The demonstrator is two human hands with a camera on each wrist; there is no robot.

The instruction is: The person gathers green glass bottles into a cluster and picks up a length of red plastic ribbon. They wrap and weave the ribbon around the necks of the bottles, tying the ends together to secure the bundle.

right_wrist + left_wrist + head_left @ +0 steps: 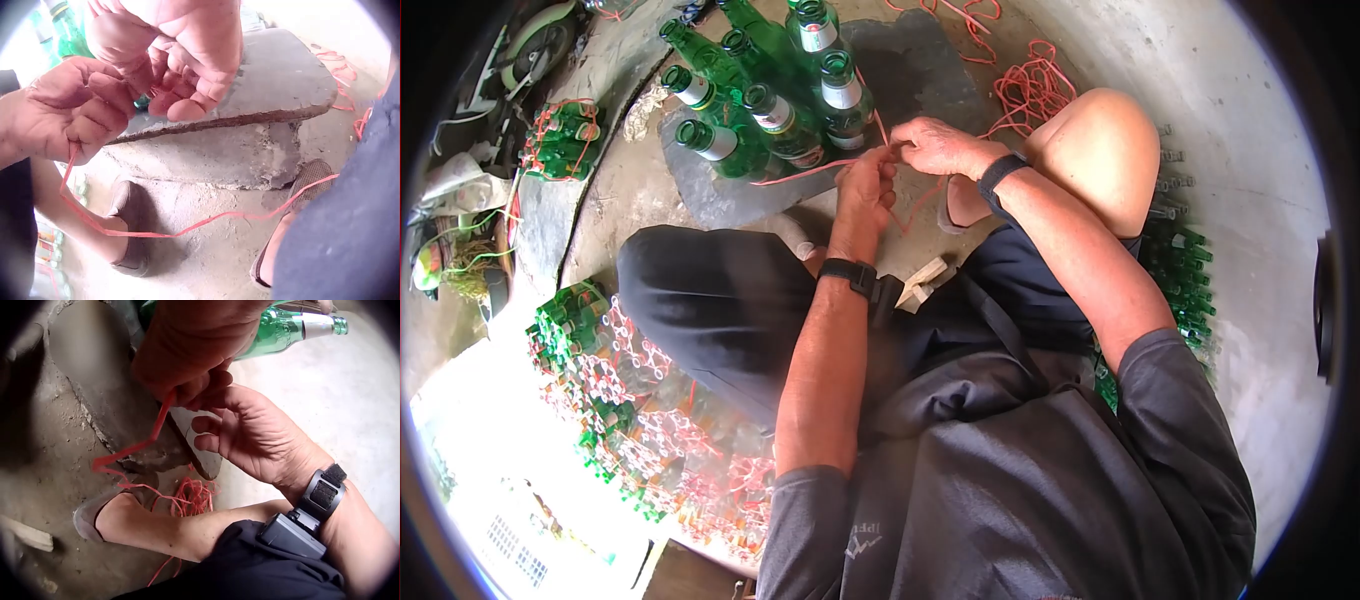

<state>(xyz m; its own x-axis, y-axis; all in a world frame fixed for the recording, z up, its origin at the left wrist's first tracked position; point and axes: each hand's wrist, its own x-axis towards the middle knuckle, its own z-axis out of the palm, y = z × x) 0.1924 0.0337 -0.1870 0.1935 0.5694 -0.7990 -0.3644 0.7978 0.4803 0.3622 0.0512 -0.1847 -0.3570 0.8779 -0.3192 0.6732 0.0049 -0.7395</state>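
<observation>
Both hands meet at the near side of several green glass bottles (770, 120), which stand close together on a dark slab (920, 70). Red plastic string (805, 175) runs from the hands past the bottles on two sides. My left hand (867, 190) has its fingers curled round the string, and a loose tail (150, 234) hangs from its lower side. My right hand (945, 148) pinches the string close against the left fingertips, its fingers bent. The string between the fingertips is mostly hidden by the hands.
A tangled heap of red string (1035, 90) lies right of the slab. One tied bundle of green bottles (562, 140) stands at the left. Many more bottles are stacked behind the left knee (670, 260) and along the right wall (1250, 180). Wood pieces (925, 283) lie between the legs.
</observation>
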